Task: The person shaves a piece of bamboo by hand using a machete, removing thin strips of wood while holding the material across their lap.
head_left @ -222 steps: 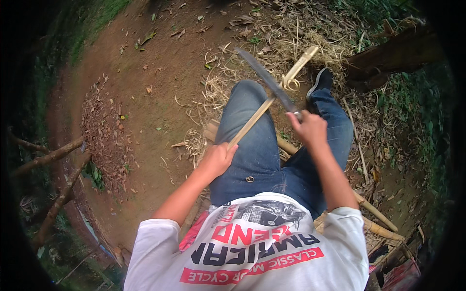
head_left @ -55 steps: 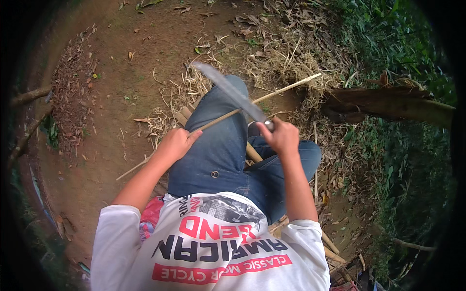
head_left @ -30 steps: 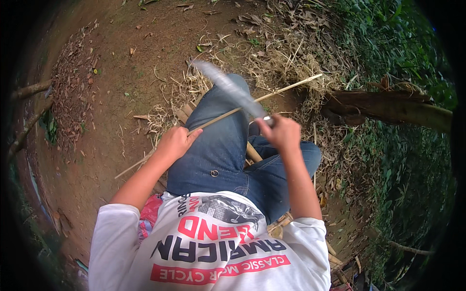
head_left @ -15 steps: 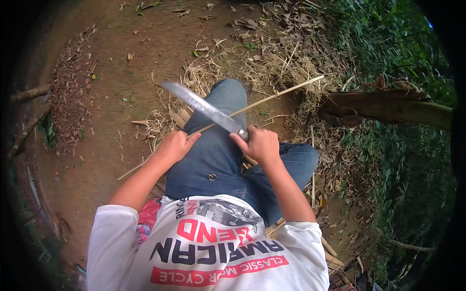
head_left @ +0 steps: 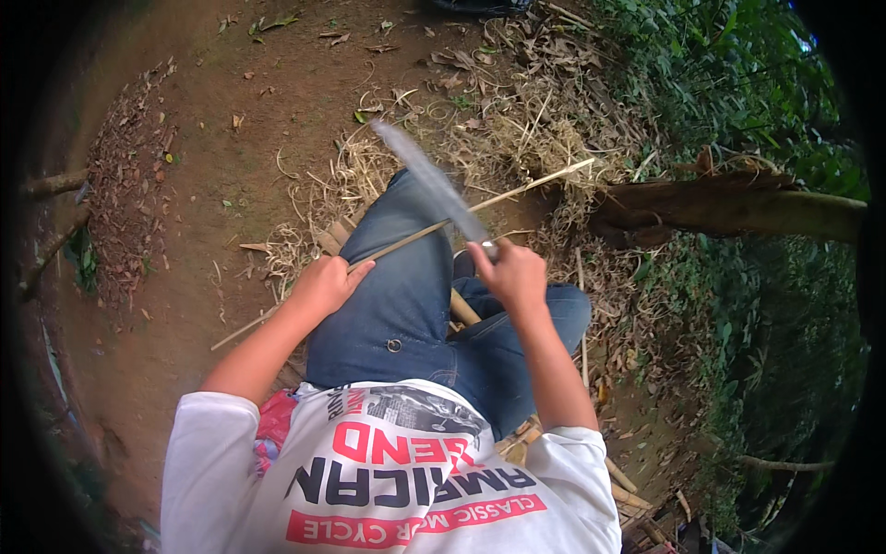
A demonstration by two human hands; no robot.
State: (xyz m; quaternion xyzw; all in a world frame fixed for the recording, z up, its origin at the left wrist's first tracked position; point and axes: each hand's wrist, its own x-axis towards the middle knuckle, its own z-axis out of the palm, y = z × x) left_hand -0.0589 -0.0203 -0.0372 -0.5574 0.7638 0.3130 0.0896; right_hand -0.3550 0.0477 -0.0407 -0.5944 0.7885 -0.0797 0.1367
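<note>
A long, thin wooden stick (head_left: 503, 197), possibly split bamboo, slants across my raised thigh. Its pale, pointed end is at the far right; the other end reaches past my left forearm. My left hand (head_left: 325, 283) is closed round it beside the thigh, thumb along the top. In my right hand (head_left: 513, 275) is the handle of a machete (head_left: 426, 175), mostly covered by my fingers. The long, blurred grey blade points away and to the left. It crosses the stick just beyond my right hand; whether the edge touches the stick, I cannot tell.
Curly pale shavings (head_left: 554, 111) lie in heaps beyond my legs. A thick brown log (head_left: 720, 205) lies at the right, before green undergrowth (head_left: 738, 83). Cut bamboo pieces (head_left: 628, 485) are beside my right hip, and a red cloth (head_left: 275, 420) is by my left side.
The machete has moved right along the stick and its blade has swung to point farther away from me. My right hand has shifted slightly right; my left keeps its hold.
</note>
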